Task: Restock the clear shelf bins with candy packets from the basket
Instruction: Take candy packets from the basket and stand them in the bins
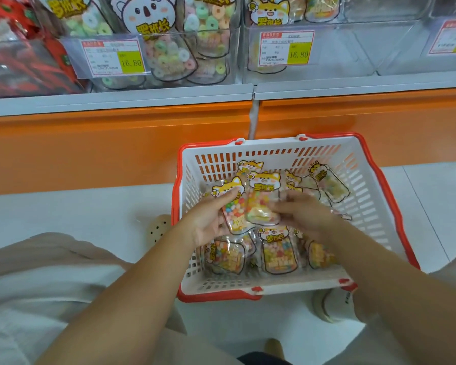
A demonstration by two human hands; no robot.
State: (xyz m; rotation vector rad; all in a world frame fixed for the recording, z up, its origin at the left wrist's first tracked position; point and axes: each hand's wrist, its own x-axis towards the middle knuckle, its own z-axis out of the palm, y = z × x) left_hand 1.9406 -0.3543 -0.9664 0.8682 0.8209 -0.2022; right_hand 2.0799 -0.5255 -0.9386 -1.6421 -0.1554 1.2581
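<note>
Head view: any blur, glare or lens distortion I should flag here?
Head view: even, soft light; the right hand is motion-smeared, the left hand, gripping a candy packet, sharper; wide-angle lens slightly bows the shelf edge; faint glare on the clear bin fronts.

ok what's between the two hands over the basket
In the head view, two candy packets side by side: the left hand grips the left packet; the right hand, blurred, meets the right packet at its edge.
</note>
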